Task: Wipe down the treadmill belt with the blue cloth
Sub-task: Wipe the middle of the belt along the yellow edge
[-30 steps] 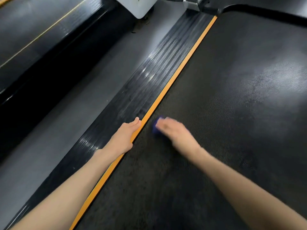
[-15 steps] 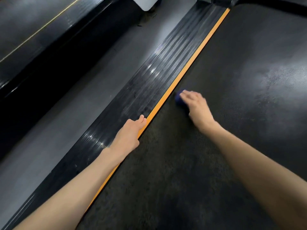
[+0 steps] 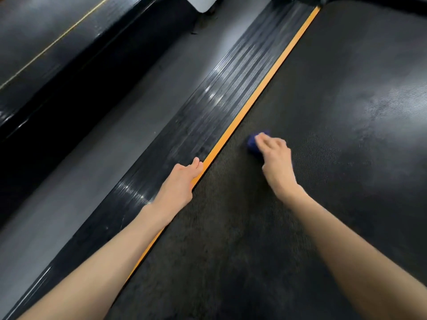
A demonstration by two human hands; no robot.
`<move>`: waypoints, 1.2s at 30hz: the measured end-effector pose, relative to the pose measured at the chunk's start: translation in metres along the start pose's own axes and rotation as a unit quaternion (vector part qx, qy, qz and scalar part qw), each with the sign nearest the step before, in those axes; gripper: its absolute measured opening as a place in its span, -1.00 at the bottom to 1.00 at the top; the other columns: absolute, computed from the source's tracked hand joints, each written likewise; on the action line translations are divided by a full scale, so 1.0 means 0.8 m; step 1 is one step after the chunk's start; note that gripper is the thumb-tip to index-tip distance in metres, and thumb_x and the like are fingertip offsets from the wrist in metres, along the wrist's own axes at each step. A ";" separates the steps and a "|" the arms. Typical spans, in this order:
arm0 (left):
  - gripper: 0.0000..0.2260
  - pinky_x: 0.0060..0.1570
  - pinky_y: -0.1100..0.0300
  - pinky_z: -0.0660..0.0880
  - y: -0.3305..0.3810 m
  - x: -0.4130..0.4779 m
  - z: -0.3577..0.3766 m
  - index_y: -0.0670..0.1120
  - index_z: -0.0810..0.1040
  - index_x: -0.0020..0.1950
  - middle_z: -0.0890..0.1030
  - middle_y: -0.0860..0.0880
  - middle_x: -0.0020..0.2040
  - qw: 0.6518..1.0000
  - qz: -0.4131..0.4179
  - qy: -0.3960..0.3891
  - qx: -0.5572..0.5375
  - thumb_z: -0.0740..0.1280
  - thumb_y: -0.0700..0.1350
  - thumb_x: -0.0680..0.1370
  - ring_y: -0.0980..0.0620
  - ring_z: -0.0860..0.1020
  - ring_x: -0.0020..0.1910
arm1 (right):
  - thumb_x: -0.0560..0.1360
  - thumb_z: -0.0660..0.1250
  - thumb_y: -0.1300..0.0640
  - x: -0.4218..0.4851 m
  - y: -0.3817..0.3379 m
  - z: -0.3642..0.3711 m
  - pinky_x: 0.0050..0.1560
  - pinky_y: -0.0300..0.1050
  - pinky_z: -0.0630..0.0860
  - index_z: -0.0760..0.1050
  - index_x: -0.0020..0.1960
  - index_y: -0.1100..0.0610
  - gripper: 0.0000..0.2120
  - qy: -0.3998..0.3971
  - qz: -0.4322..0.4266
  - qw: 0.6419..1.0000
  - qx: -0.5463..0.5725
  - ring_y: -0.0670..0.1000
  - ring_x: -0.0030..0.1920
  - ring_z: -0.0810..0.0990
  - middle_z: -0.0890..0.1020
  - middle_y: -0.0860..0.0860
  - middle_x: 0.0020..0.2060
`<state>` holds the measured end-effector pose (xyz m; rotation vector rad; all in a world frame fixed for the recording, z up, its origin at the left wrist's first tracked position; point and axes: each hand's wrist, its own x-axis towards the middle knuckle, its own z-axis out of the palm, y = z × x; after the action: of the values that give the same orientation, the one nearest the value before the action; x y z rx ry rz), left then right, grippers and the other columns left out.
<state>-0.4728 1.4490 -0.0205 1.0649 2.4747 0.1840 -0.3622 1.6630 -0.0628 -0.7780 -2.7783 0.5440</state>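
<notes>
The black textured treadmill belt (image 3: 323, 112) fills the right half of the view. My right hand (image 3: 276, 155) presses a small bunched blue cloth (image 3: 253, 143) onto the belt, close to the orange edge strip (image 3: 258, 95). Only the cloth's left part shows past my fingers. My left hand (image 3: 182, 181) lies flat, palm down, on the ribbed black side rail (image 3: 208, 116), its fingertips at the orange strip, holding nothing.
A grey floor strip (image 3: 111, 135) runs left of the rail. Beyond it lies another black treadmill deck (image 3: 46, 54) with a thin yellow line. A white machine base (image 3: 203, 3) stands at the top edge.
My right hand slid the cloth forward along the belt from beside my left hand, then drew it slightly to the right, away from the orange strip. My left hand stayed on the rail.
</notes>
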 end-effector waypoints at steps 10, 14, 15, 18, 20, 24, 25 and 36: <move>-0.41 -0.01 0.23 0.49 0.014 -0.009 0.010 -0.08 0.10 0.51 0.15 0.02 0.51 0.996 0.018 0.048 0.069 0.29 -0.24 0.55 0.00 0.34 0.31 | 0.36 0.09 0.30 -0.118 -0.007 0.022 0.06 0.03 0.50 0.47 0.28 0.18 -0.49 -0.006 -0.137 0.991 0.001 0.13 0.15 0.44 0.52 0.10 0.25; -0.43 0.12 0.20 0.45 0.021 -0.011 0.012 -0.12 0.07 0.51 0.10 -0.03 0.53 0.995 0.017 0.043 0.090 0.26 -0.16 0.58 -0.05 0.33 0.34 | 0.29 0.18 0.53 -0.100 0.048 -0.012 0.15 0.04 0.33 0.41 0.34 0.24 -0.37 0.119 0.254 0.959 0.034 0.21 0.24 0.35 0.46 0.15 0.31; -0.44 0.14 0.19 0.44 0.024 -0.011 0.011 -0.13 0.07 0.51 0.09 -0.04 0.53 0.994 0.017 0.045 0.099 0.25 -0.16 0.58 -0.05 0.33 0.34 | 0.25 0.19 0.55 -0.105 0.028 -0.009 0.13 0.03 0.34 0.42 0.32 0.25 -0.36 0.115 0.245 0.962 0.043 0.20 0.21 0.37 0.48 0.15 0.28; -0.40 0.13 0.20 0.45 0.035 -0.013 0.011 -0.16 0.05 0.51 0.07 -0.08 0.53 0.990 0.000 0.048 0.132 0.28 -0.19 0.56 -0.04 0.33 0.34 | 0.16 0.30 0.47 -0.158 -0.055 0.029 0.12 -0.06 0.43 0.49 0.25 0.22 -0.35 0.021 -0.014 0.999 0.039 0.10 0.12 0.41 0.56 0.10 0.18; -0.35 0.10 0.20 0.47 0.043 -0.015 0.013 -0.19 0.04 0.51 0.07 -0.11 0.53 0.990 -0.018 0.047 0.134 0.32 -0.21 0.52 -0.05 0.31 0.35 | 0.23 0.32 0.35 -0.192 -0.070 0.038 0.17 -0.12 0.40 0.49 0.28 0.17 -0.40 -0.050 -0.163 0.985 0.001 0.06 0.17 0.44 0.54 0.04 0.24; -0.35 0.13 0.17 0.47 0.047 -0.014 0.015 -0.22 0.06 0.50 0.08 -0.14 0.53 0.991 -0.022 0.038 0.126 0.33 -0.22 0.51 -0.10 0.29 0.38 | 0.26 0.07 0.37 -0.195 0.044 -0.014 0.07 -0.02 0.43 0.49 0.27 0.21 -0.40 0.070 0.019 0.997 -0.024 0.19 0.10 0.49 0.54 0.11 0.23; -0.34 0.15 0.16 0.45 0.047 -0.014 0.014 -0.22 0.06 0.50 0.08 -0.14 0.53 0.992 -0.024 0.036 0.121 0.33 -0.23 0.51 -0.12 0.28 0.38 | 0.24 0.10 0.47 -0.196 0.074 -0.028 0.08 0.00 0.40 0.46 0.29 0.23 -0.37 0.108 0.130 0.985 -0.019 0.23 0.12 0.46 0.51 0.14 0.25; -0.34 0.20 0.11 0.43 0.049 -0.017 0.018 -0.23 0.06 0.50 0.07 -0.16 0.52 0.991 -0.030 0.037 0.124 0.34 -0.21 0.51 -0.15 0.25 0.41 | 0.41 0.05 0.25 -0.199 -0.037 0.029 0.26 -0.08 0.33 0.50 0.27 0.16 -0.51 -0.037 -0.166 0.985 0.035 0.12 0.21 0.51 0.52 0.06 0.27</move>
<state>-0.4329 1.4657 -0.0174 1.0975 2.6432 -0.1067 -0.2487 1.5479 -0.0876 -0.2734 -2.8509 0.6105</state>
